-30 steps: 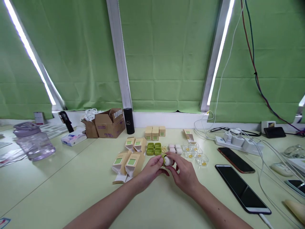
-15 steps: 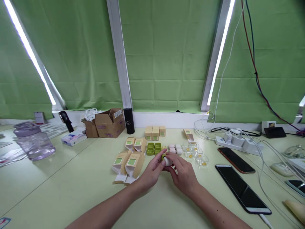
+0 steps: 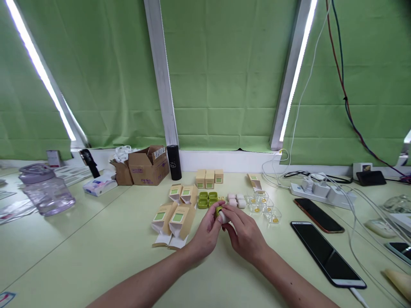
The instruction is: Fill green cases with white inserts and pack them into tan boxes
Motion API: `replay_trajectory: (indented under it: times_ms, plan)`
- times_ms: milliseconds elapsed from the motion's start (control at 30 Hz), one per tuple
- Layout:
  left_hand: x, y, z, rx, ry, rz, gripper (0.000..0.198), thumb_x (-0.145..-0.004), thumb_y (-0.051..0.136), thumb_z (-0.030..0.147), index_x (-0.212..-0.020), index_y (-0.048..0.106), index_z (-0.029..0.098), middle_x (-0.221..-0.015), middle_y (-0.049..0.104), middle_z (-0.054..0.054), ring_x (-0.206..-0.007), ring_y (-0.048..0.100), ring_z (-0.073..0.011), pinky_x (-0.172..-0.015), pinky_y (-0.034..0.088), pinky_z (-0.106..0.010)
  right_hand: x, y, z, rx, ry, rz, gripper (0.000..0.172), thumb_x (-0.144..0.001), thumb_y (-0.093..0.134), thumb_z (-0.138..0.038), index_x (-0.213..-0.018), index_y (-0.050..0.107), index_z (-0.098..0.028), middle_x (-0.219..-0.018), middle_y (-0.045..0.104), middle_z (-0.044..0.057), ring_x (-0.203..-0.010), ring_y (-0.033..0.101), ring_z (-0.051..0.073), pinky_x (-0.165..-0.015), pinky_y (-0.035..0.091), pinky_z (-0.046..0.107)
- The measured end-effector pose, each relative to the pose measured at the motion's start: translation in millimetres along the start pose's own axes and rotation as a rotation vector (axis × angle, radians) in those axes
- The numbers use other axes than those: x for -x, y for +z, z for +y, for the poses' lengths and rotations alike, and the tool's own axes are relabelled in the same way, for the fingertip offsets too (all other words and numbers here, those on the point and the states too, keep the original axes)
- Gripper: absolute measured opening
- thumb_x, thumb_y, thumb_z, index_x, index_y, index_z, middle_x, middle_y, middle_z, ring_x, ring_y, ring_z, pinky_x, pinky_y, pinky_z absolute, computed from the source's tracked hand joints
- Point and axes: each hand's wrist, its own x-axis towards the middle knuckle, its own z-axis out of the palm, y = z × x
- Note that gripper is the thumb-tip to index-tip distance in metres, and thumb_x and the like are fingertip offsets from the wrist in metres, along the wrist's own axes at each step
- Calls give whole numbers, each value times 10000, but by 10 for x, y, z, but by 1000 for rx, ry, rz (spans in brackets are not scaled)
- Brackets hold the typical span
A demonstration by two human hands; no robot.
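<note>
My left hand and my right hand meet at the table's middle, fingers pinched round one small piece, green on its left and whitish on its right. Just behind them lie the green cases, a few pale pink pieces and several clear little trays with yellow dots. Open tan cartons with green labels lie left of my left hand. Three closed tan boxes stand further back.
A black phone on a cable and a red-edged phone lie at the right, behind them a power strip with chargers. A black cylinder, brown cardboard boxes and a clear purple jug stand at the left.
Both hands have drawn closer together around the small green and white piece and shifted slightly left and away from me. Nothing else on the table has moved.
</note>
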Motion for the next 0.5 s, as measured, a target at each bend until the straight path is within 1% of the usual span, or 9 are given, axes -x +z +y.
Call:
replay_trajectory:
  times_ms: [100,167,300,367,500]
  plan:
    - [9,27,24,-38,44,34,583,-984,531,569,-1448,469,221,-1449,569,-148,-1298,573,-263,-1100,487,-400,-12,-1,-7,-2,-14,14,487,-953,499,-52,-1426,522,-165,-1306,686,178,-1235,661,276,-973,624,438]
    - [14,42,10,-52,60,48,574,-994,515,560,-1453,452,221,-1445,571,-145,-1316,563,-258,-1121,468,-396,-25,-4,-17,4,-27,26,495,-953,494,-47,-1434,520,-160,-1304,687,183,-1236,661,278,-968,626,436]
    - [19,57,-91,-48,71,79,594,-1004,492,564,-1463,409,197,-1461,546,-166,-1337,546,-270,-1151,440,-428,-54,-8,-43,19,-53,54,486,-959,492,-48,-1432,528,-153,-1281,699,188,-1219,674,281,-948,634,432]
    - [21,52,-128,-47,88,99,591,-1007,487,563,-1460,415,190,-1470,537,-169,-1360,527,-281,-1175,414,-448,-59,-8,-51,14,-58,69,480,-961,501,-49,-1428,530,-153,-1274,701,187,-1210,678,280,-944,637,433]
    - [33,31,-101,-22,76,85,584,-1006,496,548,-1473,451,200,-1515,514,-151,-1430,460,-300,-1211,372,-457,-36,-3,-39,-9,-36,73,469,-959,516,-42,-1414,537,-150,-1277,698,182,-1224,669,275,-970,631,430]
